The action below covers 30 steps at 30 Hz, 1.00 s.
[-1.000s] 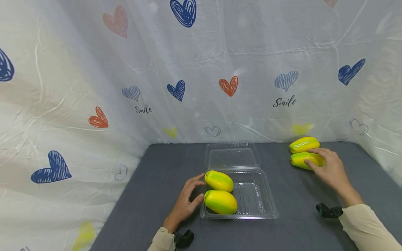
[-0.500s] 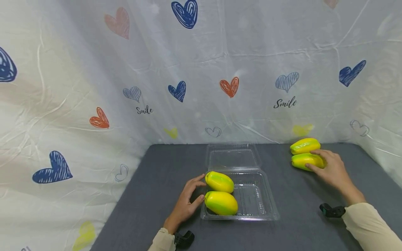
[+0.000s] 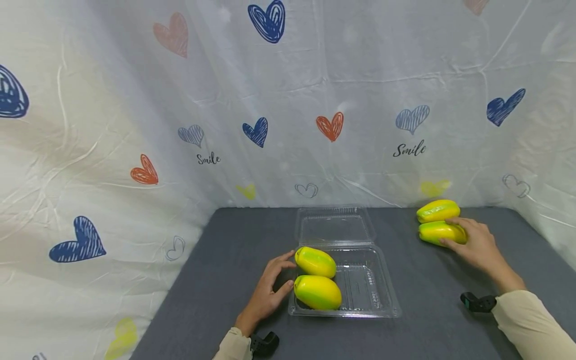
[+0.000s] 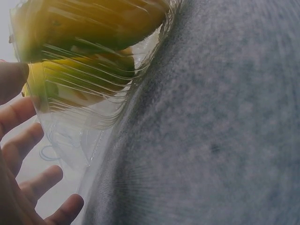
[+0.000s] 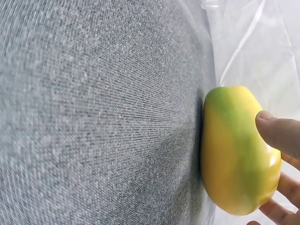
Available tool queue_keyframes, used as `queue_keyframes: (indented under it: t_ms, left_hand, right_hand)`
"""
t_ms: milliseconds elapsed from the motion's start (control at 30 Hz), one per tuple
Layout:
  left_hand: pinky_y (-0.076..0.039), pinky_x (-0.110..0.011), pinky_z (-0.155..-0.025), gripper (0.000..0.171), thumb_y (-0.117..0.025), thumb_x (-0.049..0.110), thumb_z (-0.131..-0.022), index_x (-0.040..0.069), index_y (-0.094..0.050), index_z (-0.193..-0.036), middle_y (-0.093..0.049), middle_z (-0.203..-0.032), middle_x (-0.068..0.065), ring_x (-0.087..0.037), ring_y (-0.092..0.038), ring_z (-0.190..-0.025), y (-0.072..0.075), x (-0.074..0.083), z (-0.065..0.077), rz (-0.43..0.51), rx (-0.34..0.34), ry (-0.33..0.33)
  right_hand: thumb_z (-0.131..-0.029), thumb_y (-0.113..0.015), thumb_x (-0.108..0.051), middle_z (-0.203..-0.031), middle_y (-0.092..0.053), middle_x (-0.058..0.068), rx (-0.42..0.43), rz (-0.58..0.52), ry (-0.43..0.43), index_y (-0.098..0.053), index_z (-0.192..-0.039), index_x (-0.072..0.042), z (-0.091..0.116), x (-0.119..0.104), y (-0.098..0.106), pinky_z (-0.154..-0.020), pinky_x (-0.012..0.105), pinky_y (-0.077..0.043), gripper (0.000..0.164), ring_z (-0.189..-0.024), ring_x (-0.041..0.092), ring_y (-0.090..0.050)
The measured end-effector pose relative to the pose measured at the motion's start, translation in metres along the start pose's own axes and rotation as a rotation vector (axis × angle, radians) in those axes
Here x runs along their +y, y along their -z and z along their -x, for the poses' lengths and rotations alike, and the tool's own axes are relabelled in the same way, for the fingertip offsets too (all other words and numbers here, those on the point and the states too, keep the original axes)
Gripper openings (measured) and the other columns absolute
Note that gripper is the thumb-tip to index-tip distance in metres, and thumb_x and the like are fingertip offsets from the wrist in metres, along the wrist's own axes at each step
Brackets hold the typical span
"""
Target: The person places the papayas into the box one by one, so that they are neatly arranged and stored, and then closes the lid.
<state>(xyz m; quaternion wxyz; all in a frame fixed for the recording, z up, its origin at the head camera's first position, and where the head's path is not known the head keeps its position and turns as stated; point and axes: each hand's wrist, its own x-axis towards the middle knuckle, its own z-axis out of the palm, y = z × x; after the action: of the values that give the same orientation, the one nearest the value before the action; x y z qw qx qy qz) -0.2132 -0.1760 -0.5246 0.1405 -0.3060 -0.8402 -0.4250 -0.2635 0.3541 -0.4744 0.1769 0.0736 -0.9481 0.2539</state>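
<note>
My right hand [image 3: 479,245] holds the nearer papaya [image 3: 434,232] at the back right of the table, thumb on its near side and fingers over its far side. In the right wrist view that yellow-green papaya [image 5: 236,154] sits on the cloth, with the thumb [image 5: 279,131] against it. A second papaya [image 3: 438,211] lies right behind it. My left hand [image 3: 267,292] is at the left rim of a clear plastic clamshell box [image 3: 364,280], fingers spread and relaxed. Two papayas, a far one [image 3: 316,262] and a near one [image 3: 317,293], lie side by side in its left half.
The box's clear lid [image 3: 335,225] is folded back flat toward the rear. Grey cloth [image 3: 225,240] covers the table. A white curtain [image 3: 288,100] printed with hearts hangs behind and to the sides.
The right wrist has shifted slightly right while its fingers stay on the nearer papaya. The left hand, the box and its papayas keep their places; the head view has tilted a little.
</note>
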Motion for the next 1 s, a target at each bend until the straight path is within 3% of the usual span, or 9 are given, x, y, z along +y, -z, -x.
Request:
queue_keyframes:
  t_ms: [500, 767, 1000]
  left_hand:
    - [-0.033, -0.071, -0.11, 0.032, -0.061, 0.022, -0.101, 0.022, -0.059, -0.132, -0.043, -0.16, 0.002, -0.027, -0.038, -0.148, 0.0013, 0.0034, 0.0001, 0.032, -0.006, 0.058]
    - [-0.034, -0.071, -0.109, 0.031, -0.06, 0.02, -0.101, 0.02, -0.059, -0.132, -0.045, -0.16, -0.002, -0.029, -0.04, -0.146, 0.0006, 0.0031, -0.0001, 0.024, -0.005, 0.036]
    - [-0.035, -0.069, -0.109, 0.034, -0.062, 0.018, -0.099, 0.016, -0.059, -0.132, -0.045, -0.16, -0.004, -0.028, -0.04, -0.146, 0.0008, 0.0003, -0.0003, 0.003, 0.003, -0.004]
  right_hand:
    - [-0.092, -0.076, -0.029, -0.13, -0.047, 0.041, 0.013, 0.001, -0.016, -0.058, -0.131, 0.004, 0.0006, 0.0051, -0.0032, -0.081, 0.071, -0.025, 0.054, -0.114, 0.063, -0.034]
    - [-0.095, -0.073, -0.029, -0.136, -0.044, 0.043, -0.026, -0.07, -0.04, -0.054, -0.133, 0.005, 0.0018, 0.0062, -0.0053, -0.093, 0.079, -0.024, 0.054, -0.12, 0.064, -0.036]
    - [-0.092, -0.076, -0.025, -0.131, -0.046, 0.041, -0.013, -0.068, -0.011, -0.053, -0.135, 0.009, 0.0037, 0.0071, -0.0066, -0.09, 0.071, -0.031, 0.059, -0.116, 0.06, -0.039]
